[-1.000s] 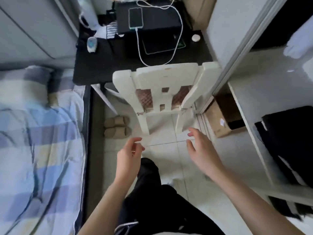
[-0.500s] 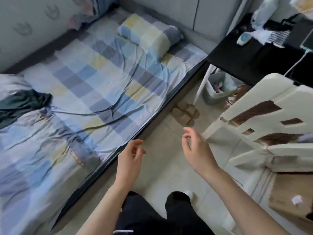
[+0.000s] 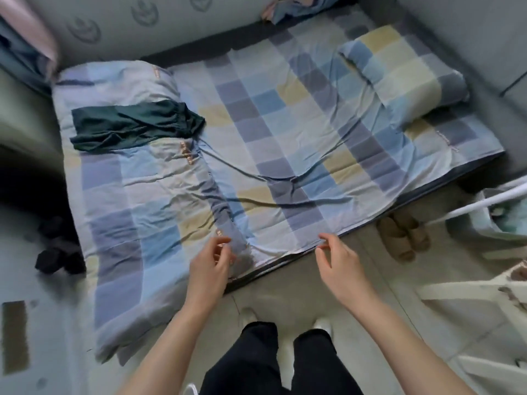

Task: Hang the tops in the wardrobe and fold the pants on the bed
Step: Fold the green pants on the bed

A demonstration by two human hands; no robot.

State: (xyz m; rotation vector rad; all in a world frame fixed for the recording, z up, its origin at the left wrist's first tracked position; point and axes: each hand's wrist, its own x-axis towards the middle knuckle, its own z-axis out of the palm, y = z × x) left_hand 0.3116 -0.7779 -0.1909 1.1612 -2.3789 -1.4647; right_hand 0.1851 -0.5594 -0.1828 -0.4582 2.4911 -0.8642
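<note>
- Dark green garment (image 3: pixel 137 125), apparently the pants to fold, lies crumpled on the folded quilt (image 3: pixel 148 195) at the far left of the bed (image 3: pixel 299 132).
- Left hand (image 3: pixel 209 269) and right hand (image 3: pixel 340 265) hover at the bed's near edge, fingers loosely spread, holding nothing.
- Step in hand, judged: approach to the garment.
- Next move calls for a reach forward and left, well beyond both hands.

A checked pillow (image 3: pixel 405 72) lies at the far right of the mattress. A pair of tan slippers (image 3: pixel 403 236) sits on the tiled floor (image 3: pixel 370 280) just beside the frame. A dark bundle of cloth (image 3: pixel 58 252) lies on the floor at left. Part of a white chair (image 3: pixel 470 292) shows at right.
</note>
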